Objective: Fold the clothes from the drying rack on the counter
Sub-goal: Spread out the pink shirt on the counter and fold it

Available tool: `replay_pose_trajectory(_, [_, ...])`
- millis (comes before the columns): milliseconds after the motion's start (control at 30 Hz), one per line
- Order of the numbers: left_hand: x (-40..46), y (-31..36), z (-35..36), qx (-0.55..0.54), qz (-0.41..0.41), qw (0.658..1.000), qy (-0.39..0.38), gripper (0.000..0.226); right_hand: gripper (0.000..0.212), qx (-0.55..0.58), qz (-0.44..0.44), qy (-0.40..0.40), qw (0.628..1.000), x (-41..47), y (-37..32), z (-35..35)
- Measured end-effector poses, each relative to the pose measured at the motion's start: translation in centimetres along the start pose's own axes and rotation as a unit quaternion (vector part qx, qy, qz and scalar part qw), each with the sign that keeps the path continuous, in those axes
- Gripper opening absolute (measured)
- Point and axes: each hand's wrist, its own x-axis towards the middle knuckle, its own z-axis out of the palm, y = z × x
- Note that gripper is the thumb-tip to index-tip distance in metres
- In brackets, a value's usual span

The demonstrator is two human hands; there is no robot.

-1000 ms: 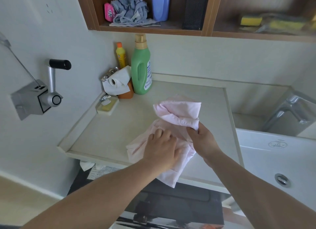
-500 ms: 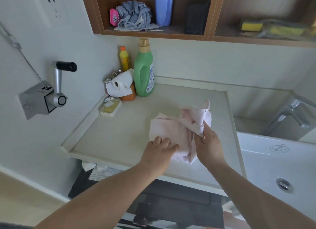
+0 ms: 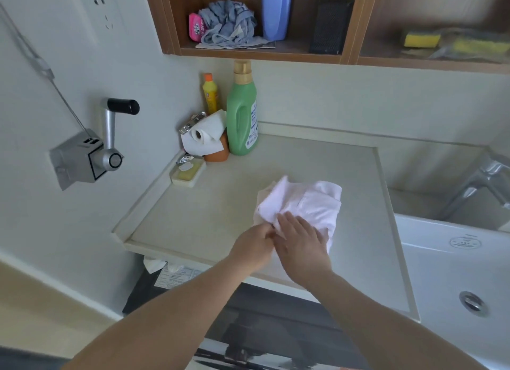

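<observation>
A pale pink garment point(image 3: 309, 201) lies bunched and partly folded on the beige counter point(image 3: 209, 204), toward its right side. My right hand point(image 3: 300, 242) lies flat on the garment's near edge, fingers straight and pressing down. My left hand point(image 3: 254, 245) sits just left of it, fingers curled at the cloth's near left corner, where it seems to pinch the fabric; the fingertips are hidden behind my right hand. No drying rack is in view.
A green detergent bottle point(image 3: 242, 115), yellow bottle point(image 3: 210, 93), toilet roll point(image 3: 204, 137) and soap dish point(image 3: 188, 172) crowd the back left corner. A white sink point(image 3: 455, 273) with a tap point(image 3: 480, 184) lies right. A crank winder point(image 3: 91, 154) sticks out from the left wall. Shelves hang above.
My right hand let go of the raised cloth and now presses flat on it. The garment has dropped onto the counter, more compact. My left hand slid right to the cloth's corner.
</observation>
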Motion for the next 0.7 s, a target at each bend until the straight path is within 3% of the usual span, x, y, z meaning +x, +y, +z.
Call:
replay_pose_trajectory(100, [1.2,-0.2,-1.2,-0.213,-0.113,0.971,0.007,0.026,0.074,-0.06,-0.083,-0.037,0.994,-0.7,2.0,1.3])
replay_pose_trajectory(167, [1.8,-0.2,-1.4,-0.291,-0.156,0.944,0.008,0.029,0.075,-0.064,-0.105,-0.028,0.992,-0.6,2.8,1.2])
replay_pose_trajectory(200, [2.0,0.1,-1.5,-0.292,-0.162,0.943,0.005,0.03,0.071,-0.059,-0.116,-0.017,0.991,-0.5,3.1,1.0])
replay_pose_trajectory(300, [2.4,1.5,-1.8,-0.257,-0.17,0.951,0.003,0.06,0.056,-0.008,-0.119,0.005,0.993,-0.6,3.4,0.4])
replay_pose_trajectory(400, [3.1,2.4,-1.5,-0.251,-0.197,0.947,-0.039,0.045,0.053,0.079,-0.06,0.009,0.995,-1.3,3.3,-0.6])
replay_pose_trajectory(533, [3.5,3.3,-1.2,-0.366,-0.211,0.902,-0.082,0.053,0.05,0.196,0.048,0.022,0.979,-1.9,2.9,-2.3])
replay_pose_trajectory(633, [3.9,3.6,-1.7,-0.417,-0.223,0.876,-0.097,0.05,0.046,0.224,0.07,0.027,0.972,-1.8,2.9,-2.8])
replay_pose_trajectory(700, [4.1,3.7,-1.8,-0.419,-0.233,0.873,-0.094,0.035,0.044,0.215,0.052,0.007,0.975,-2.0,3.1,-2.7])
